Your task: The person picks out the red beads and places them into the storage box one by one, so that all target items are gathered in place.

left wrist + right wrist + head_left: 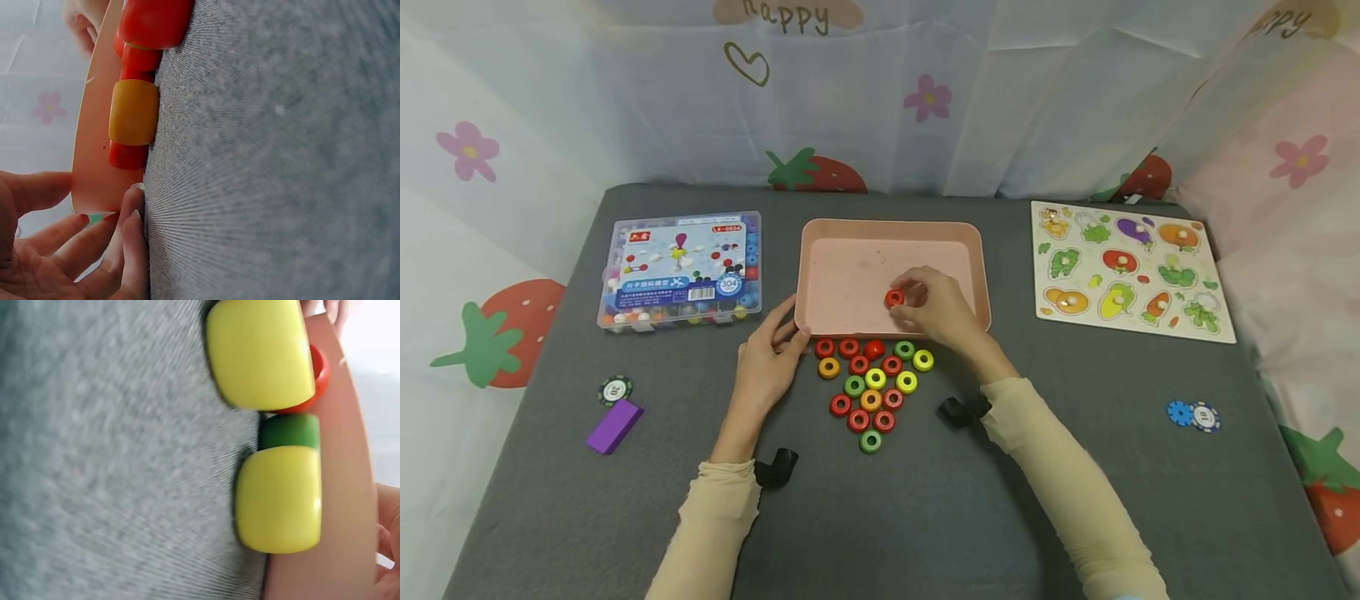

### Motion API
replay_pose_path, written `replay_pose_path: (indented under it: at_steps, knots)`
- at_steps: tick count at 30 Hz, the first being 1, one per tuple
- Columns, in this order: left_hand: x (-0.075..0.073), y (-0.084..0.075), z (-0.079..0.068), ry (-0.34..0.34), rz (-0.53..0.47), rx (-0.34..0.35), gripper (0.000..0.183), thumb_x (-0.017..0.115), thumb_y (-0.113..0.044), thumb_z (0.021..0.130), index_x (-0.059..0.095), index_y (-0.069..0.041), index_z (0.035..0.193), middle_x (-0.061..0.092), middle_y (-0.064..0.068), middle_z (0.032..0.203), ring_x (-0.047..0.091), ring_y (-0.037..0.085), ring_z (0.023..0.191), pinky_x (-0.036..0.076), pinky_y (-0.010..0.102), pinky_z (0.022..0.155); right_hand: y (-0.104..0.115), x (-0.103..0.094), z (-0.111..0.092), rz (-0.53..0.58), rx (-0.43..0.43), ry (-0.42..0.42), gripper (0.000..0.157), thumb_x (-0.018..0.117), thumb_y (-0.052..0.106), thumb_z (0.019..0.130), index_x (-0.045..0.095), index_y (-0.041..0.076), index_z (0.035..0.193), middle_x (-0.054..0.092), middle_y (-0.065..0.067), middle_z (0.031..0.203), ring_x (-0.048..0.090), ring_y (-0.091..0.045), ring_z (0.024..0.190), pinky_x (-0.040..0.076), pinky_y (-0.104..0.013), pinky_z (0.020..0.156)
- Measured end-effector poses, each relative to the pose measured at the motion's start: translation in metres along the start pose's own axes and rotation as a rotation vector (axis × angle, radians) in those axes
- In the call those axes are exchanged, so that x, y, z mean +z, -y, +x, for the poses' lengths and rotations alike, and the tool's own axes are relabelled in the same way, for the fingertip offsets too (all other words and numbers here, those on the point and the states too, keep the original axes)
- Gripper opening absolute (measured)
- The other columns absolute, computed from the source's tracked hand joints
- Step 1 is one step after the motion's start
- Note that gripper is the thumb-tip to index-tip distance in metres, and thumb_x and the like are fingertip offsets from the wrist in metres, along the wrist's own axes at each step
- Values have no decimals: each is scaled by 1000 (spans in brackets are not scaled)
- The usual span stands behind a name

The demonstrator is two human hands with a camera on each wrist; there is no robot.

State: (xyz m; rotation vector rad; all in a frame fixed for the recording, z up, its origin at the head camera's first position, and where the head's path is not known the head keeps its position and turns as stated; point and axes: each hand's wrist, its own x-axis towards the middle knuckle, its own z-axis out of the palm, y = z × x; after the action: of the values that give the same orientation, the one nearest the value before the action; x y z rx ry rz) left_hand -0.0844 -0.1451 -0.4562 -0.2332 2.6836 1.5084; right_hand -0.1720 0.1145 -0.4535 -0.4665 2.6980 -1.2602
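Over the pink tray, my right hand pinches a red ring bead between thumb and fingertips. My left hand holds the tray's near left corner, fingers along its side and thumb by the front wall. Several red, green, yellow and orange ring beads lie just in front of the tray, narrowing to a green bead nearest me. In the left wrist view an orange bead stands by the tray wall. A yellow bead does so in the right wrist view, where the pinched bead is hidden.
At the left lies a clear box of molecule model parts, with a purple block and a dark green chip nearer me. To the right are a vegetable puzzle board, a blue chip and a white-and-blue chip.
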Motion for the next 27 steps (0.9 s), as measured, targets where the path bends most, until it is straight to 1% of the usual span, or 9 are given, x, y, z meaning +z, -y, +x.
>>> replay_pose_path:
  at_steps: [2,5,8,9,13,15,18,23,27]
  knots:
    - [0,0,0,1,1,0,55,62,-29,100,44,-28,152,66,9,131,75,25,94,38,53,109,3,-2,-3,-8,-11,-11,27,81,10,84,71,8,109,66,-7,97,62,-21,87,51,-36,78]
    - [0,-1,0,4,-5,5,55,62,-29,100,45,-27,152,67,10,129,75,26,93,34,54,112,9,-6,-11,6,-50,-19,27,81,11,84,71,8,109,66,-9,100,63,-22,87,52,-38,79]
    - [-1,-1,0,7,-10,7,54,62,-29,101,45,-26,152,68,10,128,75,26,94,30,55,114,16,-11,-24,37,-103,1,27,81,12,85,72,7,109,68,-8,101,61,-21,88,52,-37,79]
    - [-1,-1,0,10,-12,7,55,62,-29,101,45,-26,152,68,10,128,75,26,95,28,55,115,18,-13,-28,43,-120,14,27,81,12,85,72,7,109,68,-7,98,61,-20,86,51,-36,77]
    - [-1,-1,-1,14,-13,-4,55,62,-29,101,45,-27,152,67,10,129,74,25,97,31,55,113,24,-15,-46,62,-152,102,25,81,13,86,72,7,108,63,0,78,57,-16,72,48,-30,66]
    - [-1,-1,-1,14,-8,-4,55,62,-30,101,44,-26,153,67,10,129,74,25,97,32,55,113,25,-14,-53,63,-156,145,23,80,13,86,73,7,107,58,1,70,54,-14,64,45,-28,60]
    - [-1,-2,-1,14,-4,-5,55,61,-30,101,44,-25,153,67,11,129,74,26,97,33,55,112,23,-11,-60,41,-151,189,21,80,14,86,73,8,105,56,4,67,52,-12,59,42,-26,56]
    - [-1,-2,-1,15,-2,-13,55,61,-30,101,44,-26,153,66,11,131,74,26,98,38,55,109,17,-3,-66,-24,-119,212,22,80,20,87,75,11,107,57,5,64,51,-10,56,41,-24,53]
    - [-1,-2,0,15,-1,-12,55,61,-30,101,44,-26,153,65,11,131,74,26,99,38,56,109,16,2,-68,-65,-82,209,26,80,24,87,75,12,110,57,6,63,51,-9,54,39,-24,52]
